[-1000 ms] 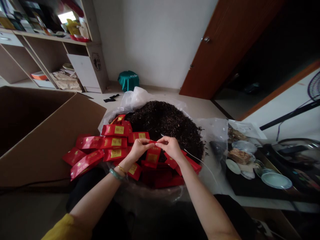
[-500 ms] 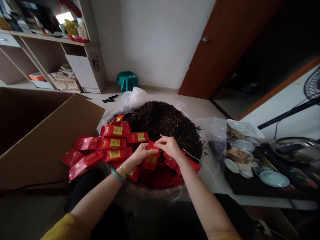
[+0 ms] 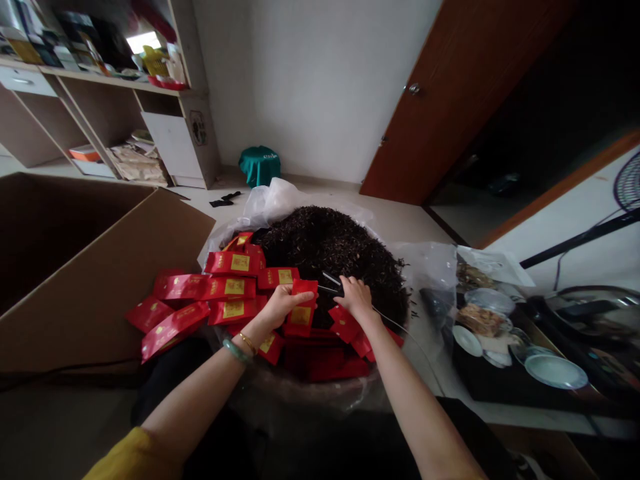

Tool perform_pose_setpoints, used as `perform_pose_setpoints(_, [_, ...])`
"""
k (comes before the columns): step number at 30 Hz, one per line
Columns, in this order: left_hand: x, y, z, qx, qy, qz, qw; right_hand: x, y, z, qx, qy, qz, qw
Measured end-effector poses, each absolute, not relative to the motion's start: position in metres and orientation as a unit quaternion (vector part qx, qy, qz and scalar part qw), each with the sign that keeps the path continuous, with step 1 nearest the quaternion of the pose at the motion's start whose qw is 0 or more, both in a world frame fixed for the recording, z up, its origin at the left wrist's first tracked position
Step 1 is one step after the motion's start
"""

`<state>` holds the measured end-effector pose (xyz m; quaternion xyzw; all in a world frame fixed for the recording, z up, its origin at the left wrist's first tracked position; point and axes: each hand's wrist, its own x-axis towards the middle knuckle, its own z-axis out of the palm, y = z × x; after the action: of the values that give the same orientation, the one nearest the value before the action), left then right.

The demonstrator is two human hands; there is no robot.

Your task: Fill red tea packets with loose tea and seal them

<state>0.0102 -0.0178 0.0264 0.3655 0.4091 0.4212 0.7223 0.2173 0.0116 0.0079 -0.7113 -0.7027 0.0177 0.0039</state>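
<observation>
My left hand [image 3: 281, 305] is closed on a red tea pouch [image 3: 301, 310] with a gold label, gripping it near its top. In my right hand [image 3: 356, 297] is a black hand-held bag sealer [image 3: 330, 283] with two thin arms and a pale cord. Its tips point left at the pouch's upper edge; whether they touch it I cannot tell. Behind both hands rises a heap of dark dried tea leaves [image 3: 320, 233] on clear plastic. Several filled red pouches [image 3: 233, 287] are piled to the left, and more red pouches [image 3: 345, 325] lie under my right hand.
A big open cardboard box [image 3: 125, 280] stands at the left. To the right, a black tray [image 3: 480, 373] carries a pale bowl [image 3: 556, 371] and a small lid. A green-covered stool [image 3: 260, 165] is by the wall, and a brown door [image 3: 425, 100] stands open.
My right hand has left the top of the pouch, moved slightly right and now grips the sealer. My left hand still holds the pouch. The whole view has shifted slightly.
</observation>
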Motion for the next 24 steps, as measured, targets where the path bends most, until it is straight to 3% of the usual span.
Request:
perform_pose_setpoints(4, [0.009, -0.018, 0.026, 0.377, 0.414, 0.422, 0.714, 0.223, 0.014, 0.002, -0.702, -0.711, 0.017, 0.038])
perform_pose_setpoints(9, [0.009, -0.017, 0.024, 0.384, 0.409, 0.415, 0.716, 0.243, 0.016, 0.027, -0.627, -0.737, 0.109, 0.23])
perform_pose_setpoints(11, [0.009, -0.017, 0.024, 0.388, 0.406, 0.413, 0.717, 0.242, 0.013, 0.044, -0.557, -0.768, 0.182, 0.258])
perform_pose_setpoints(14, [0.01, -0.017, 0.024, 0.401, 0.399, 0.41, 0.715, 0.229, 0.005, 0.068, -0.484, -0.806, 0.259, 0.223])
perform_pose_setpoints(18, [0.009, -0.018, 0.024, 0.44, 0.38, 0.425, 0.694, 0.205, -0.005, 0.082, -0.482, -0.821, 0.26, 0.161])
perform_pose_setpoints(24, [0.008, -0.02, 0.027, 0.455, 0.4, 0.4, 0.687, 0.195, -0.01, 0.082, -0.498, -0.815, 0.237, 0.177])
